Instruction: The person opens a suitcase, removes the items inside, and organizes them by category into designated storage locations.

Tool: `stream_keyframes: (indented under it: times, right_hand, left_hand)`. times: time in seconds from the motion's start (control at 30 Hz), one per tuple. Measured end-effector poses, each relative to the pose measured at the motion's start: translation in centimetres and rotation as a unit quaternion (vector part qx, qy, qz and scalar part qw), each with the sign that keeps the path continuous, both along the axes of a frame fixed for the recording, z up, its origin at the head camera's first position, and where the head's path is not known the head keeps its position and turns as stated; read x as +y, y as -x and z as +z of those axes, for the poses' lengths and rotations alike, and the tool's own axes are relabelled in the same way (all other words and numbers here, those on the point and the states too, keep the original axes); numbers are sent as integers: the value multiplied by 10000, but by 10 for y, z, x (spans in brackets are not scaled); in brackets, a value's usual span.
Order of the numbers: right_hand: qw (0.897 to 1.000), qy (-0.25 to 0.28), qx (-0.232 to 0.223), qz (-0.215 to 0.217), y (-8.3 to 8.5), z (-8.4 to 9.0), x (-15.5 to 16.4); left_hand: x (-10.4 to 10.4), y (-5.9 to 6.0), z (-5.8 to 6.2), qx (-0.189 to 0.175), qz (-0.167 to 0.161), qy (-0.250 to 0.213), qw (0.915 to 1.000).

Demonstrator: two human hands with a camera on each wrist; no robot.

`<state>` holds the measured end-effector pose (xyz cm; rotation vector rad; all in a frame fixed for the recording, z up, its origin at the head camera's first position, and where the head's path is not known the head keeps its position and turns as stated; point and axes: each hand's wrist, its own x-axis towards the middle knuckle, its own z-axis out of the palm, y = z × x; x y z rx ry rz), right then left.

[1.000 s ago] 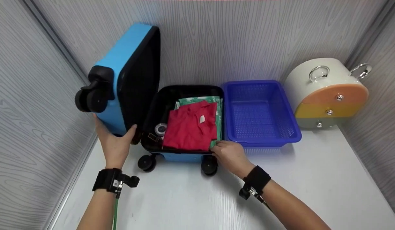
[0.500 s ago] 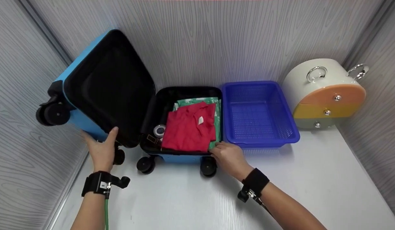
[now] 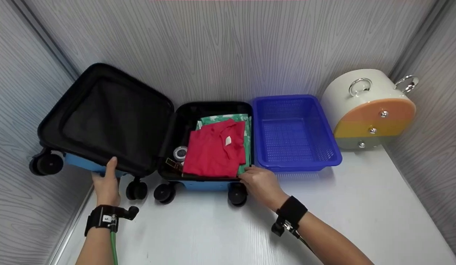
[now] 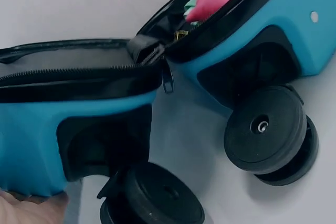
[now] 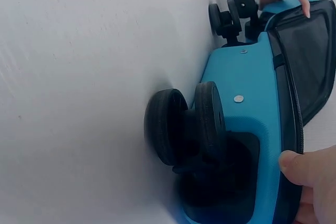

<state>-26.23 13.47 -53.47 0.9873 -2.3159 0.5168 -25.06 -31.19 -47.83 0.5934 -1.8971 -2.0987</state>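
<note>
A blue wheeled suitcase [image 3: 204, 184] lies open on the white table. Its black-lined lid [image 3: 102, 117] is folded out to the left, almost flat. My left hand [image 3: 106, 182] grips the lid's front edge, thumb on top and fingers under the blue shell [image 4: 79, 124]. My right hand [image 3: 257, 178] holds the front right corner of the base, thumb [image 5: 310, 169] against the blue side. Inside the base lie a folded red shirt [image 3: 215, 147] on a green patterned cloth [image 3: 222, 118] and a roll of tape [image 3: 180, 152] at its left.
An empty blue plastic basket [image 3: 294, 132] stands right of the suitcase. A rounded cabinet [image 3: 368, 110] with orange, yellow and grey drawers sits in the back right corner. Grey walls close in left, back and right. The suitcase wheels [image 3: 237, 195] face me.
My left hand has swung the lid from upright down to the left until it lies nearly flat. The right hand has stayed on the base's corner.
</note>
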Motion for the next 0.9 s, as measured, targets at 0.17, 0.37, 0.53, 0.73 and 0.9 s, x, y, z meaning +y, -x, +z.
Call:
stream_keyframes:
  times: [0.17, 0.37, 0.53, 0.73, 0.9]
  right_hand:
    - [10000, 43, -60, 63, 0, -3, -3]
    - [9999, 34, -118, 14, 1, -4, -2]
    - [9999, 29, -121, -37, 1, -4, -1]
    - [10000, 38, -59, -13, 2, -5, 1]
    - [9999, -4, -130, -40, 2, -5, 2]
  left_hand:
    - [-12, -1, -15, -543, -24, -1016, 9933]
    - [-21, 4, -33, -708, -99, -2500, 9656]
    - [-25, 12, -46, -681, -401, -3365, 9384]
    - [-27, 16, -55, -1062, -465, -4296, 8955]
    - [-27, 14, -52, -1152, -424, -3948, 9105]
